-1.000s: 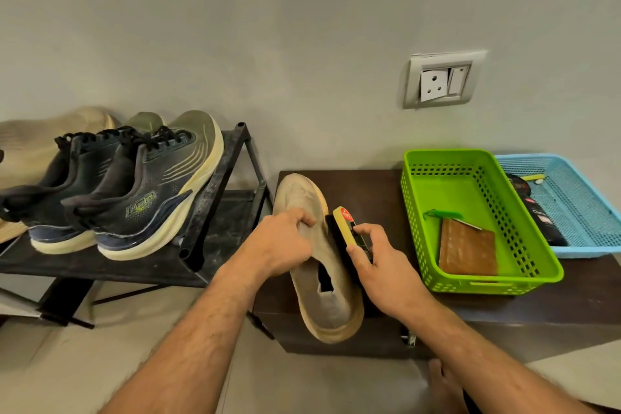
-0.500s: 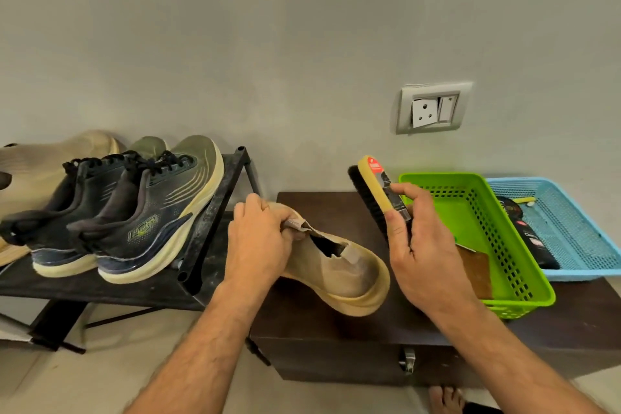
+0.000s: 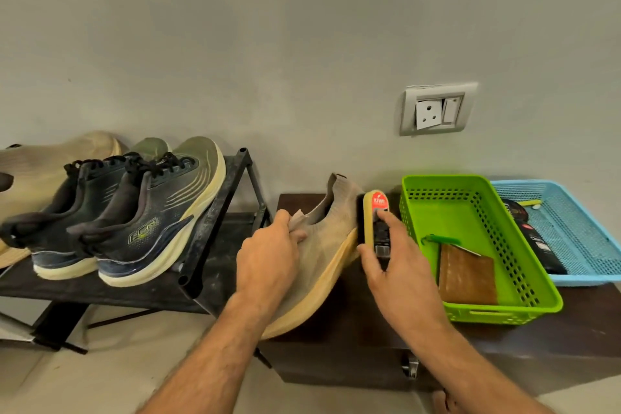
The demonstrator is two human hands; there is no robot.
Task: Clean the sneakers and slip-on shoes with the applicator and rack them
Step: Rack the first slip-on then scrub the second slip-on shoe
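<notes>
A beige slip-on shoe (image 3: 322, 245) with a tan sole lies tilted on its side over the dark wooden chest (image 3: 353, 339). My left hand (image 3: 267, 252) grips it at the collar. My right hand (image 3: 389, 265) holds the yellow-backed applicator brush (image 3: 374, 215) against the shoe's side near the heel. On the black rack (image 3: 215, 218) at the left stand two dark sneakers (image 3: 141, 215) with pale soles, and another beige slip-on (image 3: 43, 161) lies behind them.
A green basket (image 3: 524, 279) holding a brown cloth and a small green item sits on the chest to the right. A blue basket (image 3: 584, 245) with dark tins stands beside it. A wall socket (image 3: 437, 109) is above. The floor lies below the rack.
My left hand turned the shoe so its heel points away and its sole faces right. My right hand brought the brush down from the air onto the shoe's side.
</notes>
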